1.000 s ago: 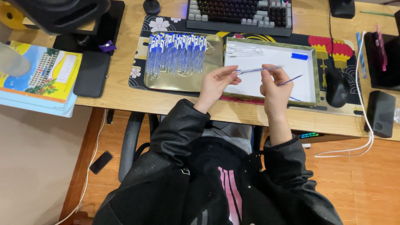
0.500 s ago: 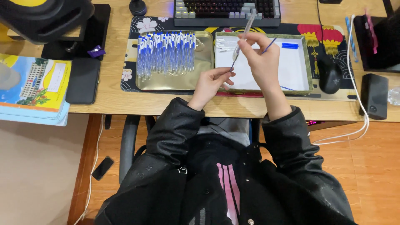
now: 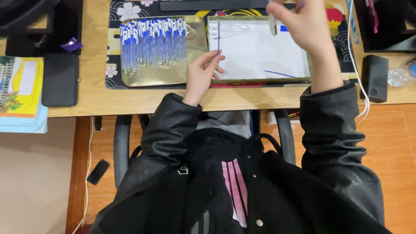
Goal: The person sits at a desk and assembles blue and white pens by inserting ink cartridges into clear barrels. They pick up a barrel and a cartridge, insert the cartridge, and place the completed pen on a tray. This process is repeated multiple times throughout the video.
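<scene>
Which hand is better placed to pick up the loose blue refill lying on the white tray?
Probably the right hand: it hovers above the white tray, nearer the loose refill, though it pinches a clear barrel. The left hand already holds a blue refill.

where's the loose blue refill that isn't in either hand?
Head view, right of centre: the loose blue refill lies on the white sheet in the right tray, near its front edge, left of the right sleeve.
</scene>
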